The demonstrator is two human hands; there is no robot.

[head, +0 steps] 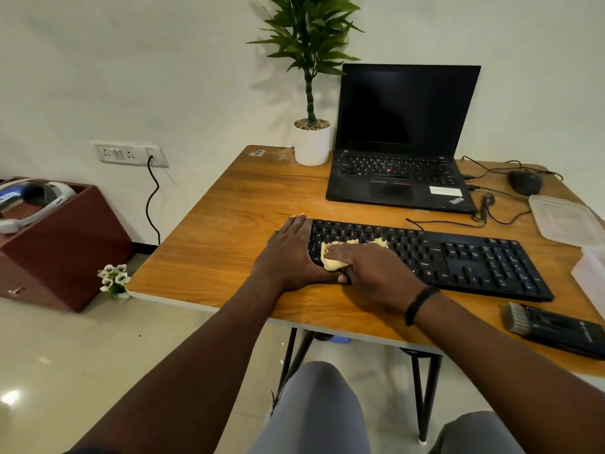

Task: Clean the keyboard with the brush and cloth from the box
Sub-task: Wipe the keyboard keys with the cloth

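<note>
You are sitting at a wooden-topped table (pixel 209 237) and looking down at a black full-size plastic keyboard (pixel 458 260) that is lying across it in front of you. Your left hand (pixel 288 253) is lying flat, fingers straight, over the keyboard's left end and the wood beside it, most likely bracing the board so it is not sliding under the wiping. Your right hand (pixel 370 267) is pressing a crumpled pale yellow cloth (pixel 334 257) onto the letter keys at the left half; the fingers are spreading over the cloth rather than closing around it, which suits rubbing across the key tops. A flat black brush with grey bristles (pixel 553 326) is lying untouched near the table's front right edge, just below the keyboard's number pad, within easy reach of the right hand. At the far right, a clear plastic box (pixel 592 276) and its loose clear lid (pixel 563 217) are sitting apart from each other, open so that the tools can be reached. Behind the keyboard, a black open laptop with a dark screen (pixel 402 139) is standing beside a green plant in a white pot (pixel 311 142), and a black corded mouse (pixel 523 181) is resting to the laptop's right.
</note>
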